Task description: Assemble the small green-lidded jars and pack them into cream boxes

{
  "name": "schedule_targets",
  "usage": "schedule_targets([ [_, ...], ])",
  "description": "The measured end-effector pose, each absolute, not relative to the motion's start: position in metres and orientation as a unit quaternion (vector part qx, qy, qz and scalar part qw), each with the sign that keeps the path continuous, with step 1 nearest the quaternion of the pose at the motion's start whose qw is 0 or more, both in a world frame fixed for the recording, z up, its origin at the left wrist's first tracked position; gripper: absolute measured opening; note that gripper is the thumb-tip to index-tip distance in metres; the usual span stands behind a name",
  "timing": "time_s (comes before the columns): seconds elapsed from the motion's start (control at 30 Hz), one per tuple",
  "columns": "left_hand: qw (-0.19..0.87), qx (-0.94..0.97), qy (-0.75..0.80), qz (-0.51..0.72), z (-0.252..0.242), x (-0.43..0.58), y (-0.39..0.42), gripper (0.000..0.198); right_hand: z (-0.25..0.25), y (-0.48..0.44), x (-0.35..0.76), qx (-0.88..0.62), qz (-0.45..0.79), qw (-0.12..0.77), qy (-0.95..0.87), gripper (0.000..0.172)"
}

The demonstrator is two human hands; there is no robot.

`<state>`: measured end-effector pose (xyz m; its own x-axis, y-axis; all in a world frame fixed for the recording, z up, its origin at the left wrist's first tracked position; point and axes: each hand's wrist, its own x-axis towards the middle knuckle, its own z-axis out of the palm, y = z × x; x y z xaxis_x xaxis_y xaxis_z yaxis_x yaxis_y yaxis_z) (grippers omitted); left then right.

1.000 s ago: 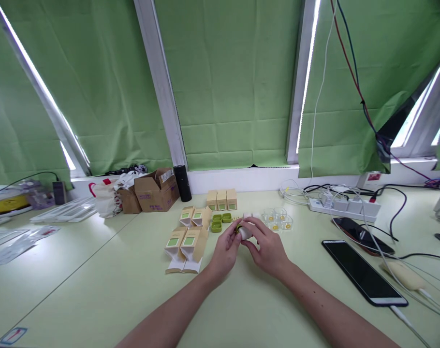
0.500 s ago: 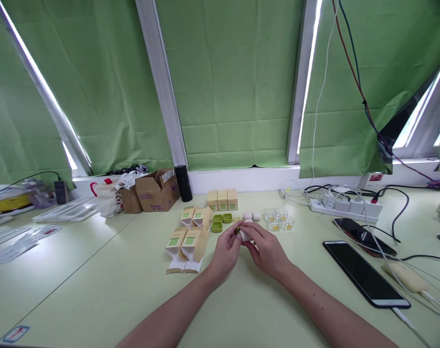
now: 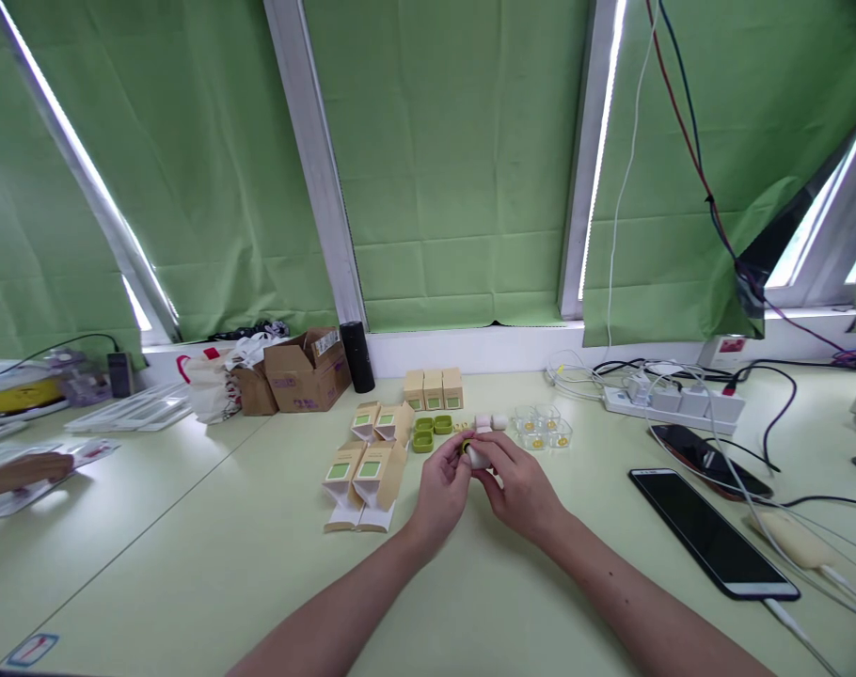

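Observation:
My left hand (image 3: pixel 438 484) and my right hand (image 3: pixel 523 484) meet over the middle of the table, fingers closed. Between their fingertips is a small rounded white piece (image 3: pixel 477 459) with a green part at its left end; the fingers partly cover it. The left fingers pinch the green end, the right fingers the white body. Just beyond lie small olive-green square cups (image 3: pixel 423 441), tiny yellow pieces (image 3: pixel 461 426), more white pieces (image 3: pixel 499 422) and clear square cups (image 3: pixel 533 439) with yellow in them. Left of my hands are open kraft boxes (image 3: pixel 369 470) with green-patterned windows.
Closed kraft boxes (image 3: pixel 433 388) stand behind. A cardboard box (image 3: pixel 307 376) and a black cylinder (image 3: pixel 357 357) are at back left. To the right lie a large phone (image 3: pixel 710 531), a power strip (image 3: pixel 672 409) and cables. Another person's hand (image 3: pixel 29 473) rests on plastic bags at far left.
Another person's hand has come in at the far left, over the plastic bags. My hands and the small white and green piece have barely shifted.

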<state>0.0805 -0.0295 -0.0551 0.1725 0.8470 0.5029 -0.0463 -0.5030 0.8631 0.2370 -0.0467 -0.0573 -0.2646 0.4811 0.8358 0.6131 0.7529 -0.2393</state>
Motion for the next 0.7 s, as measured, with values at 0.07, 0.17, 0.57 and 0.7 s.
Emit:
schedule_targets([
  [0.07, 0.434, 0.646, 0.293, 0.556, -0.0557, 0.0775, -0.0293, 0.042, -0.0596, -0.046, 0.2371, -0.347, -0.065, 0.501, -0.79, 0.044],
  [0.17, 0.463, 0.64, 0.275, 0.548, -0.0569, 0.0747, -0.029, 0.049, -0.0635, -0.0441, 0.2377, -0.351, -0.06, 0.505, -0.786, 0.046],
  [0.57, 0.474, 0.639, 0.269, 0.543, -0.0586, 0.0777, -0.0283, 0.06, -0.0651, -0.0459, 0.2379, -0.354, -0.037, 0.501, -0.789, 0.044],
  [0.7, 0.475, 0.639, 0.266, 0.544, -0.0592, 0.0772, -0.0284, 0.059, -0.0651, -0.046, 0.2375, -0.357, -0.039, 0.505, -0.785, 0.043],
])
